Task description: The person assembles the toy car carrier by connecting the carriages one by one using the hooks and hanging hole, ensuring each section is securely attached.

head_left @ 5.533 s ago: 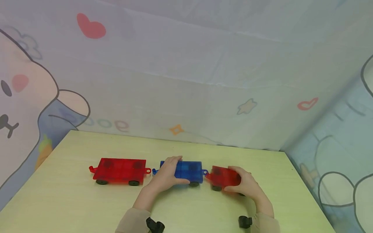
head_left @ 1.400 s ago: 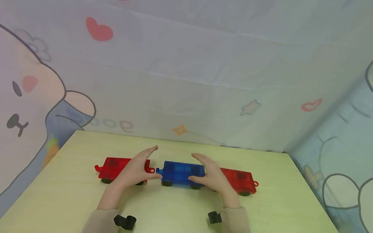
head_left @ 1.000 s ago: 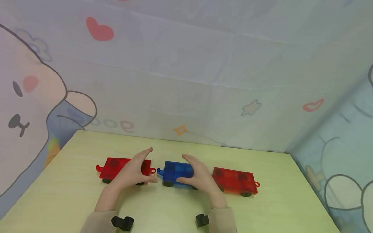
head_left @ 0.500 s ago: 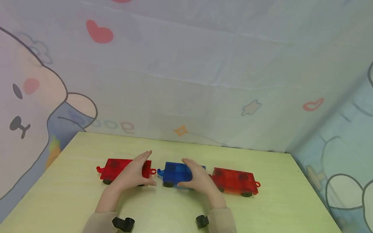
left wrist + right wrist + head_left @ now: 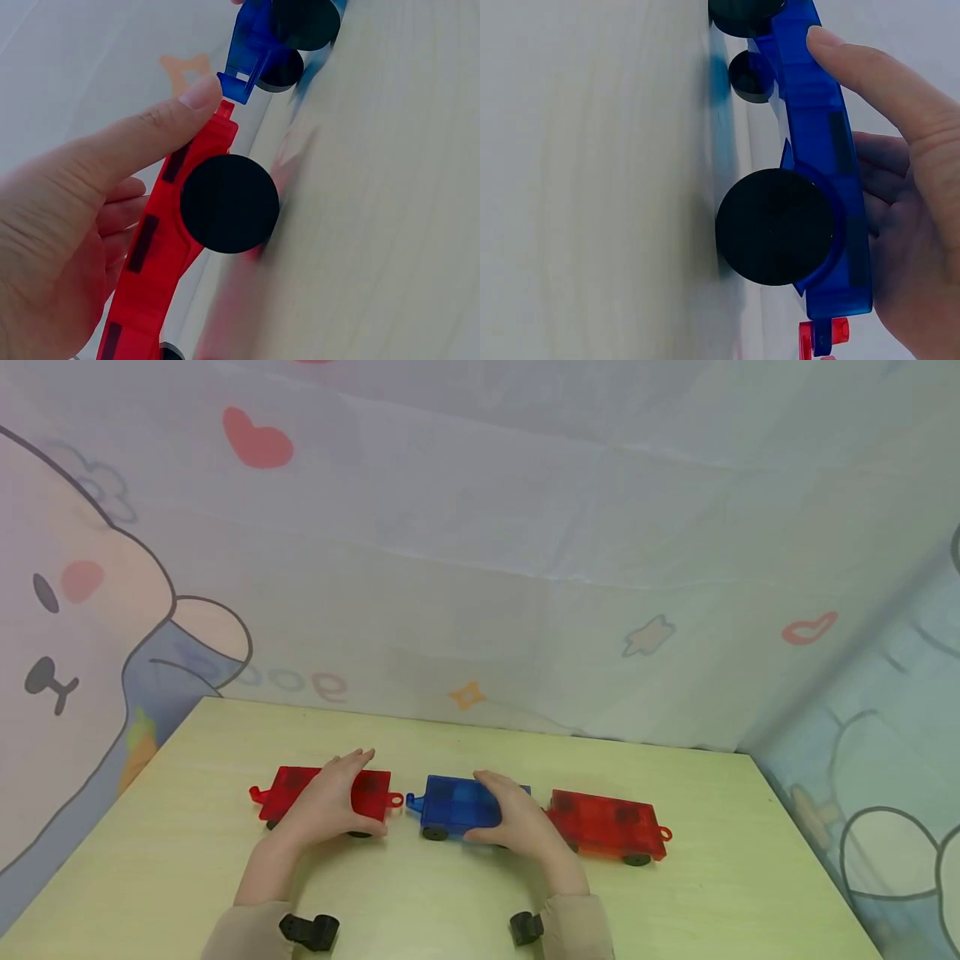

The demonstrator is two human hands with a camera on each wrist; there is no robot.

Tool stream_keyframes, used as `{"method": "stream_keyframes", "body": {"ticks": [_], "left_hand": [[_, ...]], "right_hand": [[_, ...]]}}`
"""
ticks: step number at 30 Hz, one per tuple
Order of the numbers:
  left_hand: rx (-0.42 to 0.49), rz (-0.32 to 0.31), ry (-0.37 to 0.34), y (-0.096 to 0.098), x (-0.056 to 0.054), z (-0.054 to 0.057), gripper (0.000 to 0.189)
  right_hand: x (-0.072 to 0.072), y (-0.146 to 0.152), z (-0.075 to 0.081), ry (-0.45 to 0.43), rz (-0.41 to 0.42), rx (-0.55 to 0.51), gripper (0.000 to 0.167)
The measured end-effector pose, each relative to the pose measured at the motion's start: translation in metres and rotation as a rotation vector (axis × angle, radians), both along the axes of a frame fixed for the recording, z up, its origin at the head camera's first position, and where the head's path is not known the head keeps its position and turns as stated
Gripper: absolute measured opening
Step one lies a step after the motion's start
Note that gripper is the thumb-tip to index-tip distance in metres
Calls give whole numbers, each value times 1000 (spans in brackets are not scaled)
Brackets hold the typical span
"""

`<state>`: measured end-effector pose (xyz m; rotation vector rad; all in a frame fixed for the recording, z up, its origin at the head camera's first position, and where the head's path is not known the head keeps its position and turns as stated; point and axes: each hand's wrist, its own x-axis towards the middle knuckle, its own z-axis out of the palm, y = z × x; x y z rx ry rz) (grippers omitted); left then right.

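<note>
Three flat toy train wagons with black wheels stand in a row. My left hand spans the left red wagon, thumb straight along the near side, fingertips reaching past the far edge. The middle blue wagon is held by my right hand, with thumb on its near side and fingers behind it. The red wagon's ring lies close to the blue hook; a small gap shows between them. At the blue wagon's other end, a red hook sits at the blue ring.
The right red wagon stands untouched, its free ring facing right. All stand on a pale wooden table. A printed cloth hangs behind the table and along its right side.
Earlier my left hand held the blue wagon and my right hand the right red wagon. Both hands have shifted left, one wagon over. Lately the left hand slides slightly further left over its wagon.
</note>
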<state>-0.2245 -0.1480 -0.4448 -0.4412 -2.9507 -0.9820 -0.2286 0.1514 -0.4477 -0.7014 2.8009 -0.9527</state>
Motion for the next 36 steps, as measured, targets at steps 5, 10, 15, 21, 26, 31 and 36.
{"method": "stream_keyframes", "body": {"ticks": [5, 10, 15, 21, 26, 31, 36], "left_hand": [[-8, 8, 0, -4, 0, 0, 106], [17, 5, -27, -9, 2, 0, 107], [58, -8, -48, -13, 3, 1, 102], [96, -10, -79, -15, 3, 0, 100], [122, -5, -85, -16, 1, -4, 99], [129, 1, -82, -16, 0, -6, 98], [123, 10, -85, -17, 0, -6, 98]], "right_hand": [[-1, 1, -2, -11, -5, 11, 86], [-1, 3, -3, -21, -3, 11, 85], [-1, 4, -4, -24, -3, 6, 84], [-2, 5, -5, -26, -7, 12, 83], [-1, 5, -4, -22, 3, 3, 82], [0, 5, -4, -22, 7, 2, 81], [0, 6, -4, -25, 7, -5, 81]]}}
